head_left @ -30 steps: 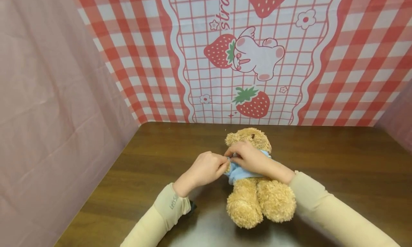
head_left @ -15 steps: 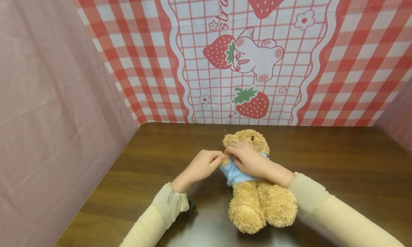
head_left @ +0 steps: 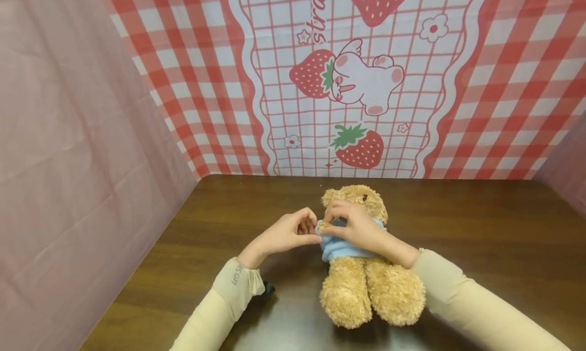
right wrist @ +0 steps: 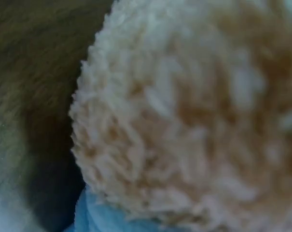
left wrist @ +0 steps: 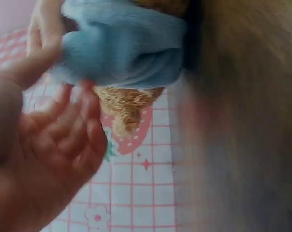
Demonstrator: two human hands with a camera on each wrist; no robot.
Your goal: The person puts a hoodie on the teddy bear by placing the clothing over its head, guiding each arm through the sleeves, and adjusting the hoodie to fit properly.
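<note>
A tan teddy bear (head_left: 348, 290) in a light blue shirt (head_left: 348, 246) lies on its back on the table, its head away from me. My right hand (head_left: 357, 226) reaches across its chest and pinches the paw (head_left: 323, 227) at the shirt's left sleeve, covering part of the face. My left hand (head_left: 288, 231) is beside that sleeve, thumb and bent fingers apart, their tips at the cuff. In the left wrist view the fingertips (left wrist: 90, 92) meet the blurred blue cloth (left wrist: 121, 53). Tan fur (right wrist: 184, 116) fills most of the right wrist view, where no hand shows.
The brown wooden table (head_left: 220, 208) ends at a red checked strawberry cloth (head_left: 220, 107) hanging behind it. A pinkish curtain (head_left: 82, 163) hangs along the left side. A small dark object (head_left: 267, 290) shows under my left wrist.
My left thumb and fingers have spread from their earlier pinch at the paw. The right hand's thumb and fingers now pinch the paw. The bear has shifted slightly.
</note>
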